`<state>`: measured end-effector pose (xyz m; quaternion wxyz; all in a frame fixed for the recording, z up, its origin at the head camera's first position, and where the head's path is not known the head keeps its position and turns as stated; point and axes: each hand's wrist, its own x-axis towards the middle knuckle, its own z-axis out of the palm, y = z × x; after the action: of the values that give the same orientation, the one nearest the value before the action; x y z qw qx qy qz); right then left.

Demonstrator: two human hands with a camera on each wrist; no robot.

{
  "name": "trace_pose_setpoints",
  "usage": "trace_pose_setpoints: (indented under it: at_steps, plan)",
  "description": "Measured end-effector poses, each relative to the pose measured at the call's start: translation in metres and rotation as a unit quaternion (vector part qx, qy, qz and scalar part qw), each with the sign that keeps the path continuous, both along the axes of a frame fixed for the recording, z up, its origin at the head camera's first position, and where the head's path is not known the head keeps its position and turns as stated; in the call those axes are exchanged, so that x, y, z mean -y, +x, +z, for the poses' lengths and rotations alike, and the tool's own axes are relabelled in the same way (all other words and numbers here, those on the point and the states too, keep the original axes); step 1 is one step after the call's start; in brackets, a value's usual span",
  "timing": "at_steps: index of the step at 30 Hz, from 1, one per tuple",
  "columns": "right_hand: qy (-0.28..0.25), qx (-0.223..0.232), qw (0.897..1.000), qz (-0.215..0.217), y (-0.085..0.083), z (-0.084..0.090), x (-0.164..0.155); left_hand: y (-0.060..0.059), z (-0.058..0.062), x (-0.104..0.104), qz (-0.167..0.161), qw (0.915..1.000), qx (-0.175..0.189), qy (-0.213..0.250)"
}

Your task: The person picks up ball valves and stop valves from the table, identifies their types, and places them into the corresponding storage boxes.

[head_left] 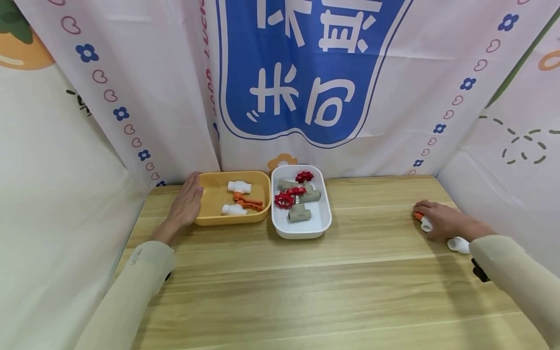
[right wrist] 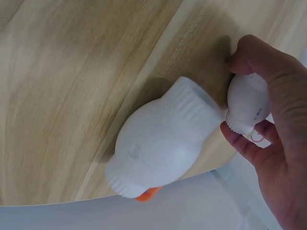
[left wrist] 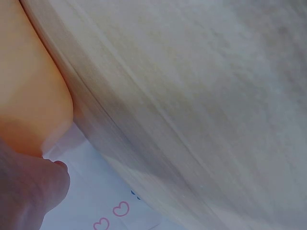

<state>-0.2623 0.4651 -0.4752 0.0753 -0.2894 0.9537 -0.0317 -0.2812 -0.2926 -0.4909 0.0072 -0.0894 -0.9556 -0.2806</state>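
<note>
At the right side of the table my right hand (head_left: 444, 219) grips a white ball valve (right wrist: 247, 100) with an orange handle, its thumb and fingers curled round the body. Beside that wrist lies a second white ball valve (head_left: 458, 245), large in the right wrist view, a bit of orange showing under it. My left hand (head_left: 185, 204) rests with straight fingers against the left end of a yellow tray (head_left: 232, 221). In this tray are two white ball valves (head_left: 239, 186) with orange handles. The left wrist view shows only part of that hand and the tray's side.
A white tray (head_left: 321, 221) stands against the yellow one, holding several grey pipe valves (head_left: 299, 214) with red handwheels. Behind both trays hangs a printed curtain (head_left: 372, 155) along the back edge of the wooden table (head_left: 306, 291). More white cloth borders the left and right sides.
</note>
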Motion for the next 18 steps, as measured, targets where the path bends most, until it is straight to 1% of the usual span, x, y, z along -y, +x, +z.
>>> trace_pose_setpoints:
  at_steps: [6, 12, 18]
  plan:
    - [-0.01, -0.004, 1.0, -0.011, -0.002, 0.0, 0.01, 0.001, 0.0, 0.001, 0.0, 1.0, 0.001, 0.003]
    - [-0.015, 0.004, 0.999, -0.03, -0.003, -0.001, 0.016, 0.001, 0.0, 0.002, 0.001, 1.0, -0.005, 0.005]
    - [-0.012, -0.013, 1.0, -0.009, -0.004, -0.005, 0.016, 0.001, 0.0, 0.002, 0.0, 1.0, -0.005, 0.003]
